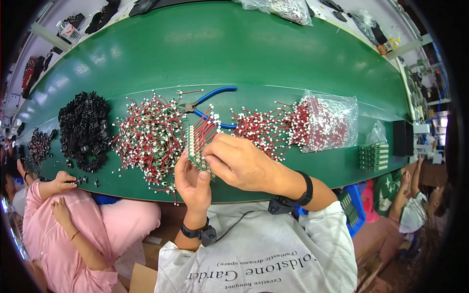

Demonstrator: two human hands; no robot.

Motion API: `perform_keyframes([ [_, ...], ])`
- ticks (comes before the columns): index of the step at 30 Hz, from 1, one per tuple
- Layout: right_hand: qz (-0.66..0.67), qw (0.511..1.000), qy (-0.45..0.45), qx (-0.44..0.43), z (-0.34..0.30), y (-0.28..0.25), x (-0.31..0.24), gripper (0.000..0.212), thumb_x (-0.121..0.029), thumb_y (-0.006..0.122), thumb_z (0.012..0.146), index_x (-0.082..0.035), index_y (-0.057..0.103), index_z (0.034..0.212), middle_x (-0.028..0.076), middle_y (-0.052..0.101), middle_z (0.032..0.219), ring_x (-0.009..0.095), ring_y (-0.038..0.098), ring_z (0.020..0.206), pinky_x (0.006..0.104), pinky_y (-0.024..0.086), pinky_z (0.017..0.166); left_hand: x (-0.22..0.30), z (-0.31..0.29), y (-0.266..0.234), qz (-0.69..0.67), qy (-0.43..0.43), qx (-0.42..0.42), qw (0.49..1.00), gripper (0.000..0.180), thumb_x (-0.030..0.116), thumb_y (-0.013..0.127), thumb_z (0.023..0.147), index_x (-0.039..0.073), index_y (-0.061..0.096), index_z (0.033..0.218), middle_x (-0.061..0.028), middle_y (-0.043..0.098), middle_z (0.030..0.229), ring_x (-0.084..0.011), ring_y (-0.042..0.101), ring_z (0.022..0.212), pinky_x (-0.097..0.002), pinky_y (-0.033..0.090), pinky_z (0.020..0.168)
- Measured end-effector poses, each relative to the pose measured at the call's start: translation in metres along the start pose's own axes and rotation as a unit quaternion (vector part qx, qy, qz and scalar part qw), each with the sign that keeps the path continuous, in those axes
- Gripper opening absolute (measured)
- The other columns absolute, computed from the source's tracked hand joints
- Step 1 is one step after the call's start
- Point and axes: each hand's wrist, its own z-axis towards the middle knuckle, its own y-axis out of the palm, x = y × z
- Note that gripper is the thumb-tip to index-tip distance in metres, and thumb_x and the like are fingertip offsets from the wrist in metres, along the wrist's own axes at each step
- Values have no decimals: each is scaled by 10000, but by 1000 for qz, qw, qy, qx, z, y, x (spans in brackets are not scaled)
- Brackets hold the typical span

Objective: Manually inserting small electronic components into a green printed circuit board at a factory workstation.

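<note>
My left hand (192, 181) grips a narrow green circuit board panel (191, 141) from below, its thumb at the lower end. A row of white connectors runs along the panel, and several short red wires with white plugs stick out from its upper right side. My right hand (239, 163) is closed in a pinch against the panel's lower right part; what lies between its fingertips is hidden. Behind the panel, blue-handled pliers (215, 91) rest on the table. To the left spreads a heap of red wire leads with white plugs (149, 132); a smaller wire heap (261, 132) is to the right.
A clear bag of wire leads (332, 122) lies on the green table (244, 49). Stacked green boards (373, 156) stand at the right end beside a black box (403, 138). Black parts (84, 129) are heaped at left. A person in pink (83, 229) sits close on the left.
</note>
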Motion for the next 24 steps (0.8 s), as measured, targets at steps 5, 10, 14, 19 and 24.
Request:
perform_keyframes([
  [5, -13, 1000, -13, 0, -2, 0, -3, 122, -5, 623, 806, 5, 597, 924, 131, 559, 814, 317, 586, 686, 401, 491, 592, -1, -2, -5, 8, -1, -10, 1000, 539, 175, 676, 909, 38, 417, 1361, -205, 403, 1432, -292, 456, 1273, -434, 368, 1062],
  [10, -38, 999, -16, -13, -2, 0, -4, 124, -18, 633, 800, 2, 599, 918, 129, 560, 804, 313, 591, 687, 401, 494, 591, 0, 1, -3, 37, 37, -20, 998, 537, 188, 652, 924, 22, 385, 1360, -156, 491, 1325, -240, 507, 1188, -383, 412, 1009],
  [14, -46, 998, -25, -18, 0, -3, -7, 118, -27, 638, 802, -4, 595, 910, 126, 562, 797, 315, 593, 684, 402, 497, 593, 2, 3, -4, 47, 47, -28, 997, 524, 183, 656, 920, 30, 400, 1352, -148, 494, 1327, -241, 498, 1196, -388, 402, 1015],
  [19, -57, 998, -31, -27, 1, -5, -8, 115, -30, 639, 801, -6, 588, 902, 125, 564, 790, 316, 594, 682, 402, 498, 592, 4, 2, -6, 52, 28, -40, 997, 461, 163, 679, 901, 99, 463, 1304, -226, 334, 1466, -322, 424, 1303, -443, 368, 1065],
  [24, -53, 998, -27, -30, 1, -6, -11, 114, -33, 641, 798, -9, 587, 896, 124, 568, 786, 319, 597, 679, 399, 501, 596, 3, 0, -8, 41, 22, -41, 998, 469, 178, 688, 898, 98, 464, 1303, -226, 339, 1460, -321, 431, 1296, -438, 376, 1057],
])
